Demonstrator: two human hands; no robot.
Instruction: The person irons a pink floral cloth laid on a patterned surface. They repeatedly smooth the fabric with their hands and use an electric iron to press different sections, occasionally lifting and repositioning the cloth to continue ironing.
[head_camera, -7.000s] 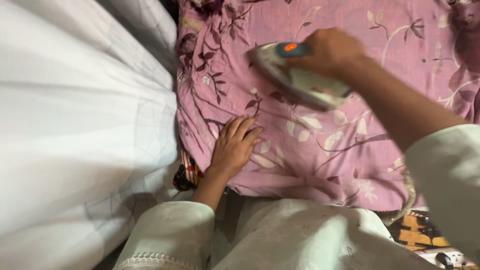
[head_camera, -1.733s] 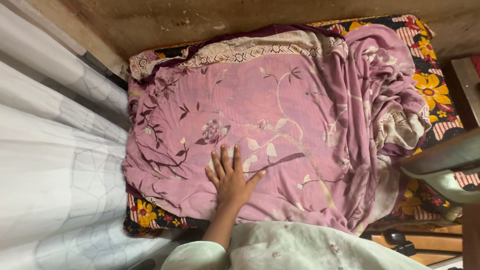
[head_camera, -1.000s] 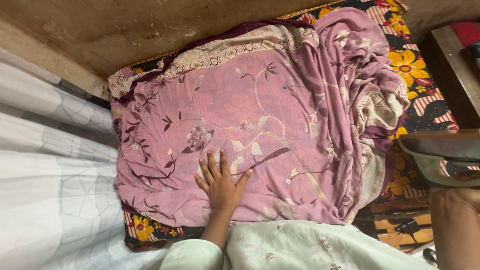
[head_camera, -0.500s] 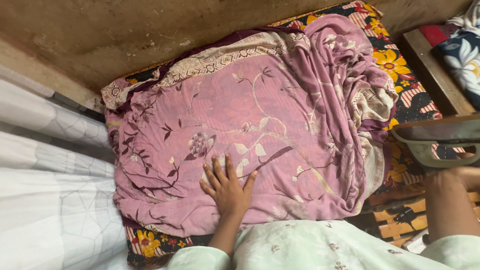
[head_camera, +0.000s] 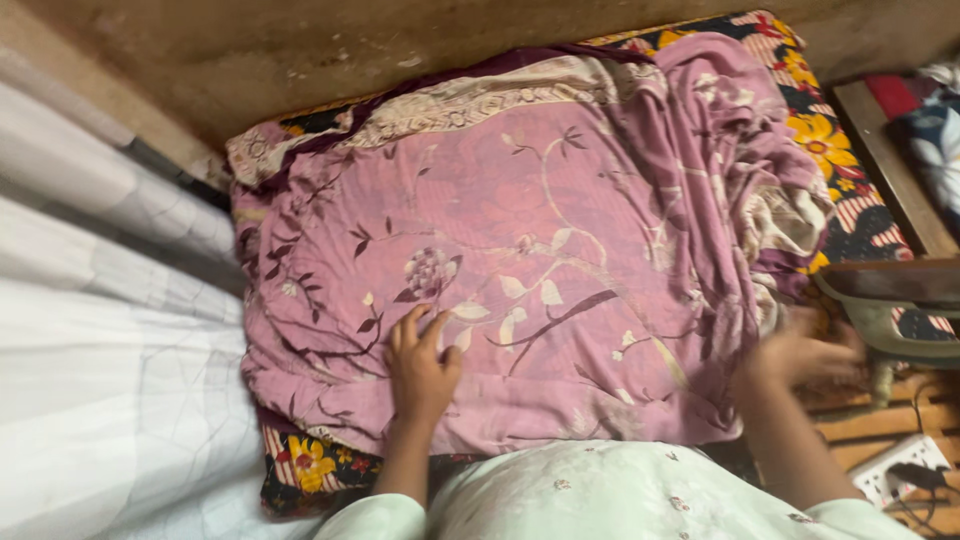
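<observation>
Two bare hands meet the pink floral cloth (head_camera: 560, 250): left hand (head_camera: 420, 365) flat near its front edge, right hand (head_camera: 795, 355) blurred at its right edge, grip indiscernible.

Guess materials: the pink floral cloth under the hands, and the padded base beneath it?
Pink cloth: looks like thin woven fabric, matte, printed; it bunches in fine creases at its right side. Padded base: seemingly thicker printed cotton over stuffing, judging by its rounded edge; the filling is hidden.
</observation>
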